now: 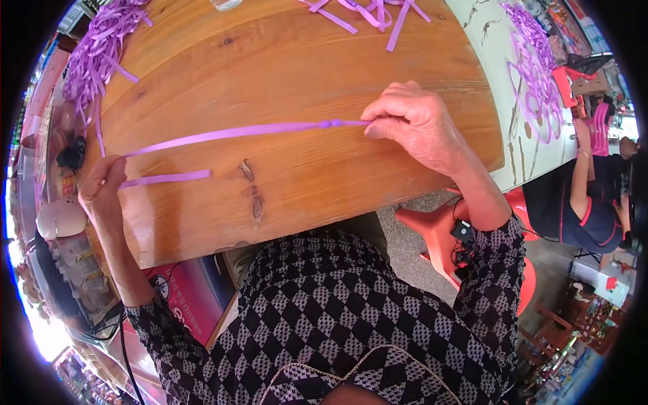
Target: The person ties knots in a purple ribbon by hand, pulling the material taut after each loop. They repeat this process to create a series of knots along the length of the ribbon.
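Observation:
A purple ribbon is stretched nearly straight between my two hands, above the wooden tabletop. My left hand, at the table's left edge, is closed on one end of it. A loose tail of purple ribbon sticks out to the right below those fingers. My right hand pinches the other end between thumb and fingers. Close to the right fingertips, small knots show in the ribbon.
A big heap of purple ribbons lies at the far left. More ribbons lie at the far edge, others on a white marbled surface at right. An orange stool stands below; a person sits at far right.

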Tool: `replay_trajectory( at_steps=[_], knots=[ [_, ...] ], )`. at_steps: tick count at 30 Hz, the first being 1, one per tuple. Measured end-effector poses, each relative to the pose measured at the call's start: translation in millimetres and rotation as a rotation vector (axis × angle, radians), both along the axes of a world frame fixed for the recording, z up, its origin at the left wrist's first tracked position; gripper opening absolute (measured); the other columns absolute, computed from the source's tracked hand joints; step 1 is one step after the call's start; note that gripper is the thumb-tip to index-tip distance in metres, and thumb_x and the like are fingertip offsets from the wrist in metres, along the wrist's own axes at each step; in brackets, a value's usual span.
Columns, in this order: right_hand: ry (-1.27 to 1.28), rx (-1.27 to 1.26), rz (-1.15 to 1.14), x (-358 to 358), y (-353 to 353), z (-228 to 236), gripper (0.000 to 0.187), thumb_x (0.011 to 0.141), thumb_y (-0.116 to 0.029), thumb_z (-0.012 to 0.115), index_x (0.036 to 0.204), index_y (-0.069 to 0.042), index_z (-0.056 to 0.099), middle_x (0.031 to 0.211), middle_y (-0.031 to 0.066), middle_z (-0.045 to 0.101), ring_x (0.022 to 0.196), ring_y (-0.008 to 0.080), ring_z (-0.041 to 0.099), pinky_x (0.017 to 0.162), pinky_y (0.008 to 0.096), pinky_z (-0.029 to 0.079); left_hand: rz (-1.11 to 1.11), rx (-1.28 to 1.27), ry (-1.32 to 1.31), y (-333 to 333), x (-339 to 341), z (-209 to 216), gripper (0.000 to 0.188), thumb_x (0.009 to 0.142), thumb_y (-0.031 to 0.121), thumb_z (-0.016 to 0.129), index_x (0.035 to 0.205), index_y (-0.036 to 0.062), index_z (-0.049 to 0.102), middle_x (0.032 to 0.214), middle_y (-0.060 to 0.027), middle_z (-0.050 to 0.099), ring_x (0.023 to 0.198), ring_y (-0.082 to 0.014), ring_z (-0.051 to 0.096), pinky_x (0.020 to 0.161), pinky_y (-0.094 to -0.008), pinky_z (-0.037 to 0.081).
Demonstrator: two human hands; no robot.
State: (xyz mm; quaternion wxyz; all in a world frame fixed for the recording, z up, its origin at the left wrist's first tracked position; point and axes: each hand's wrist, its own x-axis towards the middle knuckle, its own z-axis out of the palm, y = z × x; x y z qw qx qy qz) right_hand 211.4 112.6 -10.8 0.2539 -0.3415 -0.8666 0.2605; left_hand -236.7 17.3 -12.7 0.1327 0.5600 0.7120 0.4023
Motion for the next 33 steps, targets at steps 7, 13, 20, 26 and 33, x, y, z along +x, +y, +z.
replay_trajectory(
  at_steps=[7,13,20,26,33],
  knots=[
    [-0.022,0.107,-0.058,-6.7,-12.6,0.6,0.011,0.066,-0.004,0.071,0.075,-0.006,0.064,0.067,0.0018,0.057,0.068,0.0166,0.050,0.067,0.0293,0.036,0.123,-0.031,1.078,12.7,48.7,21.1,0.043,0.074,0.014,0.066,0.115,0.0048,0.057,0.114,-0.0127,0.058,0.104,-0.0293,0.054,0.092,-0.0382,0.037],
    [0.086,0.314,0.075,-48.0,-46.8,17.0,0.012,0.064,-0.004,0.071,0.074,-0.006,0.064,0.070,0.0033,0.058,0.068,0.0182,0.050,0.064,0.0300,0.036,-0.719,-0.100,-0.307,8.3,217.8,34.4,0.038,0.074,0.005,0.067,0.110,0.0003,0.057,0.097,-0.0097,0.062,0.089,-0.0154,0.057,0.071,-0.0269,0.048],
    [0.118,0.169,-0.016,-14.1,-42.8,6.5,0.013,0.068,-0.005,0.072,0.077,-0.004,0.064,0.071,0.0027,0.059,0.066,0.0186,0.050,0.063,0.0287,0.037,-0.601,-0.529,-0.703,7.3,199.0,20.2,0.012,0.081,0.010,0.065,0.081,-0.0026,0.064,0.064,-0.0011,0.058,0.058,-0.0056,0.052,0.052,-0.0198,0.041],
    [0.188,0.249,-0.143,-11.2,-45.1,-13.2,0.011,0.069,-0.004,0.070,0.077,-0.004,0.064,0.073,0.0039,0.058,0.067,0.0205,0.050,0.063,0.0296,0.037,-0.559,-0.545,-1.219,7.0,188.9,11.2,0.012,0.087,0.011,0.059,0.091,0.0000,0.062,0.076,-0.0076,0.063,0.052,-0.0062,0.050,0.045,-0.0166,0.036],
    [0.054,0.479,-0.069,-53.4,-78.3,-7.2,0.019,0.060,-0.004,0.068,0.079,-0.004,0.063,0.072,0.0037,0.056,0.067,0.0214,0.050,0.061,0.0339,0.036,-0.376,-0.328,-1.376,10.1,219.2,9.9,0.014,0.088,0.009,0.056,0.096,-0.0015,0.060,0.080,-0.0103,0.065,0.047,-0.0054,0.046,0.041,-0.0158,0.035]
  ],
)
